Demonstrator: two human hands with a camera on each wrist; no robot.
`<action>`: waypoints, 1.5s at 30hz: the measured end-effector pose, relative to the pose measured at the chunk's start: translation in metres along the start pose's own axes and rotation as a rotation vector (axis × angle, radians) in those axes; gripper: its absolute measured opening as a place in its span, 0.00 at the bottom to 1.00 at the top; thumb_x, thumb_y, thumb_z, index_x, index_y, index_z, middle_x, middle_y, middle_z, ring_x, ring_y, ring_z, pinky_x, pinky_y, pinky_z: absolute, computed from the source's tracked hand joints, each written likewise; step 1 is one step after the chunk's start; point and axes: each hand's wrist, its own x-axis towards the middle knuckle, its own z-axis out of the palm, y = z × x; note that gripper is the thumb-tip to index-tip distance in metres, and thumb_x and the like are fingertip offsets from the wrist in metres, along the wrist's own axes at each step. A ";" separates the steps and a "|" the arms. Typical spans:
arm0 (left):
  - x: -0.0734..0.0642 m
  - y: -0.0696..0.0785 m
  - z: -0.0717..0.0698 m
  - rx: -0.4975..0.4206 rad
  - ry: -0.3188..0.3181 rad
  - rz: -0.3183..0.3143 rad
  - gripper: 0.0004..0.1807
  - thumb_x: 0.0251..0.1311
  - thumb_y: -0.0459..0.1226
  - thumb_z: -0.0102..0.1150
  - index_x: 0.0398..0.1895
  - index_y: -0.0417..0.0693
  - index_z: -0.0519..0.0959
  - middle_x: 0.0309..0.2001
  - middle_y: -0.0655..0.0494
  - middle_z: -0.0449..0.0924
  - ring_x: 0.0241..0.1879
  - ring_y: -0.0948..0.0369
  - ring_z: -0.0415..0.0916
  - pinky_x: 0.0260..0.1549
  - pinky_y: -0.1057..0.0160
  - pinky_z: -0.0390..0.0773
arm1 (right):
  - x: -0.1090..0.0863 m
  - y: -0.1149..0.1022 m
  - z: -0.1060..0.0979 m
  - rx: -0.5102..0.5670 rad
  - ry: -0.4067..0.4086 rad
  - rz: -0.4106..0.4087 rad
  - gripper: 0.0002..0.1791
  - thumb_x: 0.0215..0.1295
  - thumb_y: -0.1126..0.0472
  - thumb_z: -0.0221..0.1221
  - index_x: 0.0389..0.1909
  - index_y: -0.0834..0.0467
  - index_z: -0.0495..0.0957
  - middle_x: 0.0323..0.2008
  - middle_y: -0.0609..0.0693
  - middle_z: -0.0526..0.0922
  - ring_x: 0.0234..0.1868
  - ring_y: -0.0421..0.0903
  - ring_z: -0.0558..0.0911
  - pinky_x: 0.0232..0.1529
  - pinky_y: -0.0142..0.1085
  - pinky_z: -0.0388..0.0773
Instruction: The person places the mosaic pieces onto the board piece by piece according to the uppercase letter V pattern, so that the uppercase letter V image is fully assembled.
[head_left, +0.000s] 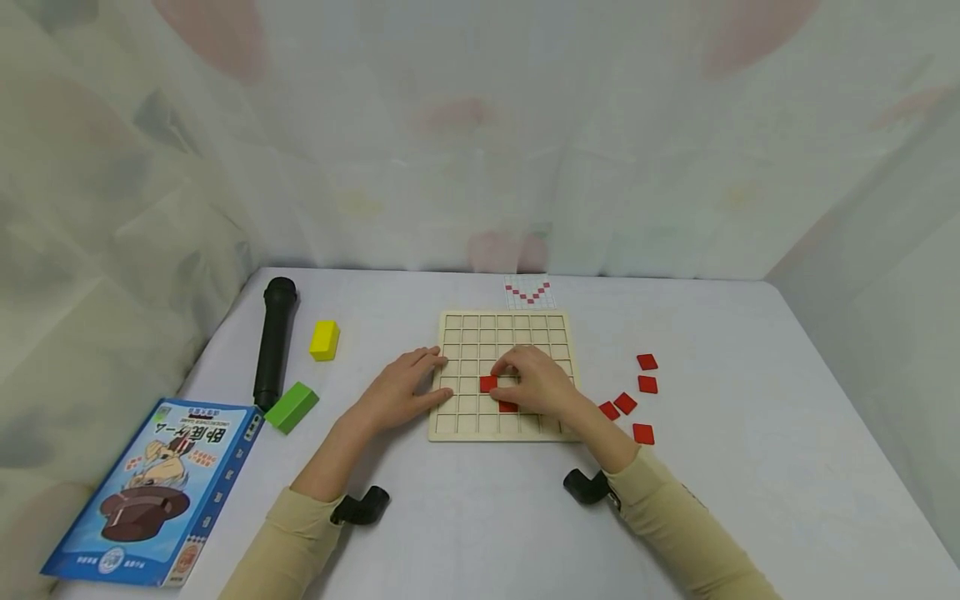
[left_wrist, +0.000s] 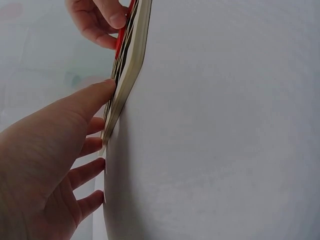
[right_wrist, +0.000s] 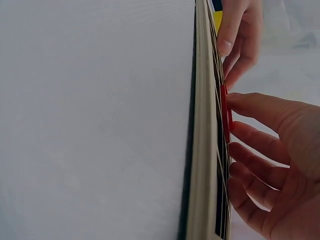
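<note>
Tiles (head_left: pixel 647 385) on and right of board (head_left: pixel 463 426)

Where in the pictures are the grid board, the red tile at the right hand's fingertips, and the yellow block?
Grid board (head_left: pixel 468 418): head view, on bare squares in its near-left part.
Red tile (head_left: pixel 488 384): head view, middle of its visible face.
Yellow block (head_left: pixel 324 339): head view, on its upper face.

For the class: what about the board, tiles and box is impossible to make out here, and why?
Head: some cells of the grid board, covered by the right hand.
Head: part of the board's lower red tile, behind that hand.
Head: small print on the blue box, too tiny to read.
Left wrist: one board end, cut off by the picture's top edge.
</note>
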 end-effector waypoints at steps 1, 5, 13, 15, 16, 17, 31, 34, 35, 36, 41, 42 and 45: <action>0.000 0.000 0.000 0.001 -0.001 -0.001 0.30 0.63 0.52 0.61 0.63 0.46 0.72 0.70 0.46 0.64 0.69 0.46 0.59 0.65 0.43 0.61 | -0.001 0.000 0.000 0.002 -0.001 -0.003 0.13 0.56 0.53 0.70 0.40 0.52 0.84 0.40 0.46 0.80 0.43 0.44 0.75 0.47 0.38 0.75; 0.000 0.000 0.000 0.008 -0.004 -0.009 0.31 0.63 0.53 0.61 0.64 0.46 0.72 0.70 0.46 0.63 0.69 0.45 0.59 0.66 0.42 0.60 | -0.003 0.002 0.002 0.014 -0.003 -0.017 0.14 0.57 0.53 0.70 0.43 0.53 0.84 0.44 0.47 0.79 0.48 0.46 0.75 0.51 0.40 0.74; 0.001 -0.001 0.001 0.008 -0.002 -0.009 0.31 0.63 0.53 0.61 0.64 0.46 0.72 0.70 0.47 0.63 0.69 0.46 0.59 0.66 0.43 0.60 | -0.012 0.011 -0.009 0.093 0.027 -0.032 0.12 0.62 0.56 0.66 0.45 0.55 0.84 0.48 0.48 0.81 0.50 0.48 0.78 0.54 0.44 0.75; 0.001 -0.001 0.001 0.011 -0.001 -0.011 0.31 0.63 0.53 0.61 0.64 0.46 0.72 0.70 0.46 0.63 0.69 0.46 0.59 0.66 0.43 0.60 | -0.017 0.016 -0.015 0.120 0.040 -0.009 0.12 0.63 0.57 0.65 0.45 0.56 0.84 0.48 0.49 0.82 0.49 0.49 0.78 0.53 0.44 0.76; 0.001 -0.001 0.001 0.011 -0.001 -0.013 0.31 0.63 0.53 0.61 0.64 0.46 0.72 0.70 0.46 0.63 0.69 0.46 0.59 0.66 0.43 0.60 | -0.020 0.019 -0.019 0.127 0.046 0.009 0.11 0.63 0.57 0.64 0.45 0.56 0.83 0.48 0.49 0.82 0.48 0.48 0.78 0.52 0.44 0.76; 0.001 -0.001 0.002 0.012 -0.001 -0.014 0.31 0.63 0.53 0.61 0.64 0.46 0.72 0.70 0.46 0.63 0.69 0.46 0.58 0.66 0.43 0.60 | -0.023 0.023 -0.022 0.134 0.051 0.023 0.11 0.63 0.57 0.64 0.45 0.55 0.83 0.48 0.49 0.82 0.48 0.48 0.78 0.51 0.44 0.77; 0.001 -0.002 0.003 0.020 0.021 -0.006 0.31 0.62 0.53 0.62 0.63 0.46 0.73 0.70 0.46 0.65 0.69 0.45 0.59 0.65 0.41 0.60 | -0.088 0.089 -0.070 0.056 0.080 0.136 0.09 0.64 0.58 0.64 0.44 0.55 0.84 0.45 0.50 0.83 0.46 0.51 0.77 0.44 0.44 0.79; 0.001 -0.003 0.004 0.017 0.026 0.001 0.31 0.62 0.53 0.62 0.63 0.46 0.73 0.69 0.46 0.65 0.69 0.45 0.59 0.65 0.41 0.60 | -0.101 0.096 -0.075 0.028 0.059 0.119 0.09 0.62 0.60 0.65 0.43 0.56 0.84 0.42 0.48 0.82 0.43 0.49 0.77 0.42 0.43 0.79; 0.001 -0.004 0.004 0.017 0.027 0.004 0.31 0.62 0.53 0.62 0.63 0.46 0.73 0.69 0.46 0.65 0.69 0.45 0.60 0.65 0.42 0.60 | -0.105 0.098 -0.077 0.022 0.054 0.109 0.09 0.61 0.61 0.66 0.43 0.56 0.84 0.42 0.48 0.83 0.43 0.48 0.77 0.43 0.43 0.79; 0.001 -0.004 0.004 0.016 0.027 0.006 0.31 0.62 0.53 0.62 0.63 0.46 0.73 0.69 0.46 0.65 0.69 0.45 0.59 0.65 0.42 0.60 | -0.108 0.100 -0.078 0.019 0.048 0.098 0.09 0.60 0.62 0.66 0.43 0.56 0.83 0.41 0.47 0.83 0.43 0.48 0.77 0.44 0.44 0.79; 0.001 -0.005 0.005 0.015 0.028 0.012 0.31 0.62 0.53 0.61 0.63 0.47 0.72 0.69 0.46 0.65 0.69 0.45 0.59 0.65 0.41 0.60 | -0.118 0.107 -0.082 0.013 0.036 0.060 0.13 0.56 0.68 0.67 0.43 0.57 0.83 0.42 0.48 0.83 0.46 0.50 0.77 0.47 0.49 0.78; 0.001 -0.006 0.005 0.015 0.026 0.008 0.31 0.62 0.53 0.61 0.63 0.47 0.72 0.70 0.46 0.65 0.69 0.45 0.59 0.65 0.42 0.60 | -0.119 0.108 -0.082 0.011 0.035 0.056 0.13 0.55 0.69 0.67 0.43 0.58 0.83 0.42 0.49 0.82 0.46 0.50 0.77 0.47 0.50 0.78; 0.001 -0.006 0.005 0.016 0.021 0.000 0.31 0.63 0.54 0.61 0.63 0.47 0.72 0.70 0.47 0.64 0.69 0.46 0.59 0.66 0.42 0.60 | -0.120 0.111 -0.082 0.006 0.041 0.060 0.14 0.55 0.69 0.67 0.43 0.58 0.82 0.43 0.50 0.82 0.47 0.52 0.76 0.47 0.50 0.78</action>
